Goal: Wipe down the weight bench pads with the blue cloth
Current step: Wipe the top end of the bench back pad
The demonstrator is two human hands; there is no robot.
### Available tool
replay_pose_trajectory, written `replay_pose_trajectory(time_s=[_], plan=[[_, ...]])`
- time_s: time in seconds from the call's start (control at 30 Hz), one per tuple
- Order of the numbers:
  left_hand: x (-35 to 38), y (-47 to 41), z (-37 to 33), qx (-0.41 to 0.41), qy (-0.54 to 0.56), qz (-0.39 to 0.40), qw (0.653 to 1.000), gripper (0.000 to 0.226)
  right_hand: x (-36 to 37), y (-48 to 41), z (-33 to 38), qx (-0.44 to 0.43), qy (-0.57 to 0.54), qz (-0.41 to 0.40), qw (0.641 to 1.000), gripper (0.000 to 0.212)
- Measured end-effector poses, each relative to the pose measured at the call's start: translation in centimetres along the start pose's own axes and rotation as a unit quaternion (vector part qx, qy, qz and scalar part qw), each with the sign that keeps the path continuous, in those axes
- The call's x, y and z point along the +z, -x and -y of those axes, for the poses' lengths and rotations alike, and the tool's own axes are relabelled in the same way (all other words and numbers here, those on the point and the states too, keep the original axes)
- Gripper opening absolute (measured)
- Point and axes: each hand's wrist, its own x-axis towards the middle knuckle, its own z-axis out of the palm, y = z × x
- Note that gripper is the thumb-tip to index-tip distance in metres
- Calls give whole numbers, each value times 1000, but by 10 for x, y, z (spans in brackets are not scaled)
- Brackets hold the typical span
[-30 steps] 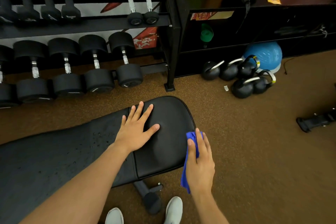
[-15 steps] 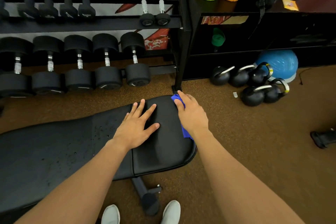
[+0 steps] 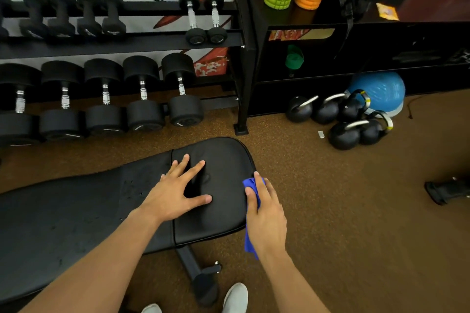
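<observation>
The blue cloth (image 3: 251,183) is soft and light, so it should fold and bunch to follow the rounded rim of a pad. It is best taken in a wad under the palm with the fingers pressing through it, which is roughly how it sits now. The right hand (image 3: 265,216) holds it against the right edge of the seat pad (image 3: 221,221), fingers laid over it and the thumb on the pad side, and a loose tail hangs below the wrist. The left hand (image 3: 175,195) lies flat on the same pad, fingers spread wide, holding nothing. The vinyl looks smooth and firm, likely slick where wet. Small droplets speckle the back pad (image 3: 63,223) near the seam, so that part probably needs wiping.

Most of the cloth is hidden under the right hand. The pad's side face under the cloth cannot be seen. The back pad is cut off at the left edge, and only 1 bench leg (image 3: 189,262) shows beneath.
</observation>
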Motion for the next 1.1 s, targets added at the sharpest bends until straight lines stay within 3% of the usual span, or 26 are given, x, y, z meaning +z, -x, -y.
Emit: replay_pose_trajectory(time_s=[0.27, 0.43, 0.57, 0.7, 0.9, 1.1], plan=[[0, 3, 2, 5, -5, 3, 1000, 96, 10, -98, 45, -53, 77, 25, 995, 51], [-5, 2, 3, 11, 21, 11, 1000, 95, 22, -27, 23, -97, 247, -66, 962, 51], [-19, 13, 20, 33, 107, -22, 993, 85, 23, 17, -5, -161, 316, -43, 934, 50], [-21, 26, 58, -7, 106, -54, 993, 100, 15, -10, 9, -193, 352, -14, 916, 49], [-31, 27, 80, -15, 58, 13, 998, 127, 39, -89, 76, -175, 364, -9, 915, 49], [-38, 15, 90, -12, 16, 63, 998, 136, 76, -24, 79, -271, 402, 74, 872, 50]])
